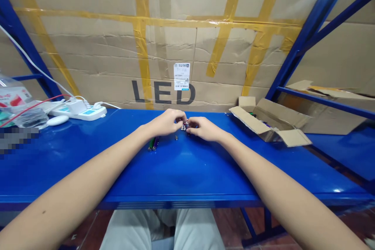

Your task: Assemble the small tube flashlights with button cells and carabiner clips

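My left hand (171, 121) and my right hand (203, 128) meet over the middle of the blue table. Their fingers curl round a cluster of small shiny metal-ended tubes (183, 127), dark and reddish, pressed in from both sides. Fingers hide most of the cluster, so its exact kind is unclear. Just below it, a tiny metal piece (176, 137) stands apart on the tabletop. Beneath my left wrist lie a green tube (151, 144) and a purple tube (156, 143), side by side, with metal ends facing me.
An open cardboard box (271, 121) with small coloured items sits at the right of the blue table (181, 175). A white power strip (88, 112) with plugs and cables lies at the back left, by a plastic bag (17, 99). A large taped carton (111, 58) stands behind.
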Demonstrator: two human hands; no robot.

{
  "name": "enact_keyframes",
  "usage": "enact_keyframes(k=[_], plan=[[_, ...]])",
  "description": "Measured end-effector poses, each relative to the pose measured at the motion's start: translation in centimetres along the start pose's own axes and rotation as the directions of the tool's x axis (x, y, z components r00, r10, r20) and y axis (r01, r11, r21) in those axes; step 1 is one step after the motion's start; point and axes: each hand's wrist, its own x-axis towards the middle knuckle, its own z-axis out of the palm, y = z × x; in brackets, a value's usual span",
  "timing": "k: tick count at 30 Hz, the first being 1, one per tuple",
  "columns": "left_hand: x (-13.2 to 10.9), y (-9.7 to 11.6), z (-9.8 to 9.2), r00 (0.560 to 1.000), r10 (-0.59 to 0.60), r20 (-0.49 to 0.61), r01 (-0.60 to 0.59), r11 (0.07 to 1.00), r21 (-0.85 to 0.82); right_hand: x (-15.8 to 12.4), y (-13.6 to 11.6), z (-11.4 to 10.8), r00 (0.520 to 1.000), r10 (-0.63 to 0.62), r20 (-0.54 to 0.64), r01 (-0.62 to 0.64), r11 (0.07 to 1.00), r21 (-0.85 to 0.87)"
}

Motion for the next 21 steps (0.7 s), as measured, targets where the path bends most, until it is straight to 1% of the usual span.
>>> enact_keyframes(k=[1, 2, 3, 5, 6, 7, 8, 9, 11, 12, 14, 15, 16, 17, 18, 21], plan=[[-0.1, -0.1, -0.4, 0.999, -0.037, 0.031, 0.037, 0.999, 0.002, 0.0, 0.0, 0.0, 1.0, -0.005, -0.001, 0.005, 1.0, -0.011], [-0.2, -0.2, -0.7, 0.994, -0.075, 0.085, 0.075, 0.997, 0.006, 0.0, 0.0, 0.0, 1.0, -0.012, -0.003, 0.012, 1.0, -0.024], [-0.3, -0.3, -1.1, 0.981, -0.109, 0.163, 0.109, 0.994, 0.011, 0.0, 0.0, 0.0, 1.0, -0.02, -0.006, 0.019, 0.999, -0.039], [-0.5, -0.3, -1.5, 0.93, -0.148, 0.336, 0.152, 0.988, 0.015, 0.0, 0.1, 0.0, 1.0, -0.028, -0.009, 0.027, 0.998, -0.064], [-0.6, -0.3, -1.6, 0.903, -0.152, 0.403, 0.162, 0.987, 0.01, 0.0, 0.1, 0.0, 1.0, -0.028, -0.008, 0.027, 0.997, -0.072], [-0.7, -0.2, -1.5, 0.883, -0.149, 0.445, 0.165, 0.986, 0.002, 0.0, 0.1, 0.0, 1.0, -0.025, -0.007, 0.024, 0.997, -0.077], [-0.7, -0.2, -1.4, 0.873, -0.143, 0.466, 0.165, 0.986, -0.006, 0.0, 0.0, 0.0, 1.0, -0.022, -0.006, 0.022, 0.997, -0.078], [-0.7, -0.1, -1.2, 0.873, -0.136, 0.468, 0.16, 0.987, -0.011, 0.0, 0.0, 0.0, 1.0, -0.021, -0.006, 0.02, 0.997, -0.079], [-0.6, 0.0, -0.8, 0.898, -0.139, 0.417, 0.159, 0.987, -0.013, 0.1, 0.0, 0.0, 1.0, -0.02, -0.01, 0.02, 0.997, -0.079], [-0.5, 0.1, -0.6, 0.924, -0.144, 0.353, 0.162, 0.987, -0.022, 0.0, -0.1, 0.0, 1.0, -0.021, -0.014, 0.02, 0.996, -0.082], [-0.3, 0.1, -0.3, 0.977, -0.149, 0.151, 0.161, 0.984, -0.074, 0.0, -0.1, 0.0, 0.999, -0.019, -0.025, 0.017, 0.996, -0.088], [-0.3, 0.2, -0.2, 0.988, -0.148, 0.036, 0.151, 0.982, -0.112, 0.0, -0.2, 0.0, 0.999, -0.021, -0.031, 0.018, 0.996, -0.088], [-0.2, 0.3, -0.1, 0.987, -0.149, -0.056, 0.139, 0.979, -0.149, 0.0, -0.2, 0.0, 0.999, -0.03, -0.037, 0.027, 0.996, -0.085], [-0.1, 0.5, 0.1, 0.982, -0.151, -0.113, 0.13, 0.975, -0.181, 0.0, -0.3, 0.0, 0.998, -0.047, -0.039, 0.044, 0.996, -0.08], [0.0, 0.7, 0.3, 0.977, -0.159, -0.141, 0.128, 0.97, -0.207, 0.0, -0.4, 0.0, 0.997, -0.068, -0.04, 0.065, 0.995, -0.074], [0.1, 1.2, 0.7, 0.969, -0.215, -0.125, 0.173, 0.944, -0.28, 0.2, -0.5, 0.2, 0.99, -0.133, -0.056, 0.129, 0.99, -0.064]])
